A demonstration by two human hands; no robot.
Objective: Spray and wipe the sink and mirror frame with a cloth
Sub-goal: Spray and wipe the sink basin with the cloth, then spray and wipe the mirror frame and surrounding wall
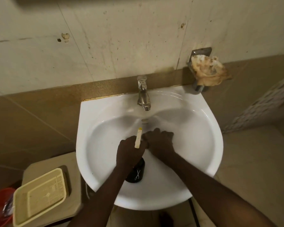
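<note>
White sink (203,128) fixed against the far tiled wall, chrome tap (143,94) standing on its far rim at the middle. Near left, a beige stand (72,185) carrying a pale yellow plastic basket (39,195). Far right, just beside the sink's corner, a metal wall holder (198,71) bearing a crumpled beige cloth (210,69).

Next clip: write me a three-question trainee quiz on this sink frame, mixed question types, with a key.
1. True or false: water is running from the chrome tap.
2. What does the left hand grip: A) black spray bottle with pale nozzle, B) sponge, C) brush?
3. Where is the crumpled beige cloth?

Key: 1 false, no stream visible. 2 A. 3 On the metal wall holder, right of the white ceramic sink; the right hand is curled in the basin.
</note>
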